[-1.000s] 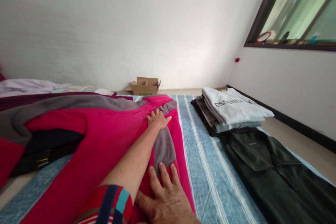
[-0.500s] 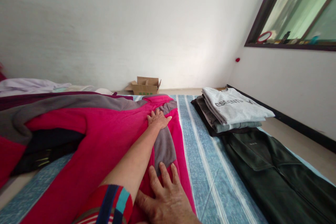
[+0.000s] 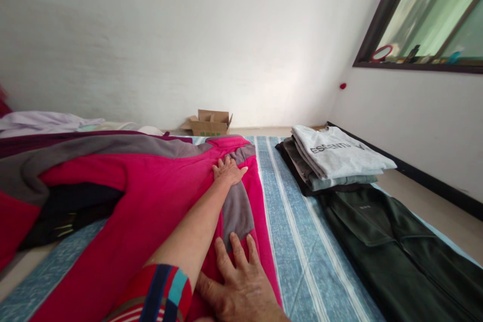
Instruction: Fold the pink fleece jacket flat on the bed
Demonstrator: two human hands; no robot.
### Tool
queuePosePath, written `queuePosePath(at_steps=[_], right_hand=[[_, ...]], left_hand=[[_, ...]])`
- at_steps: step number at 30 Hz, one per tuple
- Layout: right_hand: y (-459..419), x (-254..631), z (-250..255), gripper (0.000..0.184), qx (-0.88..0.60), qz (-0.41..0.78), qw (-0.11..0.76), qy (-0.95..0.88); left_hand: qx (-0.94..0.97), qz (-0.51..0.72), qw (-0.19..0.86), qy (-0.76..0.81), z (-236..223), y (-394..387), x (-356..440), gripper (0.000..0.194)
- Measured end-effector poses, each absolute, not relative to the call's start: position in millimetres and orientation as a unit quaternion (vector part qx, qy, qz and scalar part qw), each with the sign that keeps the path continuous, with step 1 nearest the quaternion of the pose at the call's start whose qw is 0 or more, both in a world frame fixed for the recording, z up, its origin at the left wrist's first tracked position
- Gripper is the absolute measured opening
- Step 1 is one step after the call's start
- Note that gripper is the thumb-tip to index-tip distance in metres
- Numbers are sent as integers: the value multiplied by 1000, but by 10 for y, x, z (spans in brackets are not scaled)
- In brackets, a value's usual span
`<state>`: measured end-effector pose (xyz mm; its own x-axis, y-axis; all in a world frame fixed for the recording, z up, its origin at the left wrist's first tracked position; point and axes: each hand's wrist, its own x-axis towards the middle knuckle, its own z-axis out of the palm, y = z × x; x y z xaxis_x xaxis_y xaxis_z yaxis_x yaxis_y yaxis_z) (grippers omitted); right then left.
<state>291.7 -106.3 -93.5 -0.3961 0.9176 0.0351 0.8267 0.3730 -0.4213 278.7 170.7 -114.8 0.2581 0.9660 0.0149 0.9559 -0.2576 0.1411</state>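
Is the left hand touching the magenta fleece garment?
Touching: the head view shows the left hand lying flat, palm down, on the magenta fleece garment, with no gap.

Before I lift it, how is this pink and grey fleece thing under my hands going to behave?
The magenta-and-grey fleece garment will probably be floppy: it lies in soft folds under your left hand and right hand. It looks thick, yet is likely light for its bulk. Loose parts may trail across the striped blue mat when lifted.
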Motion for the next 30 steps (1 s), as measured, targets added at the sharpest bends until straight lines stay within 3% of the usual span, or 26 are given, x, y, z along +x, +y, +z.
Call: queuePosePath(at_steps=[30], right_hand=[[-1062, 2890, -943, 66, -537, 210, 144, -804]], left_hand=[[791, 45, 61, 607, -1098, 1659, 2788, 79]])
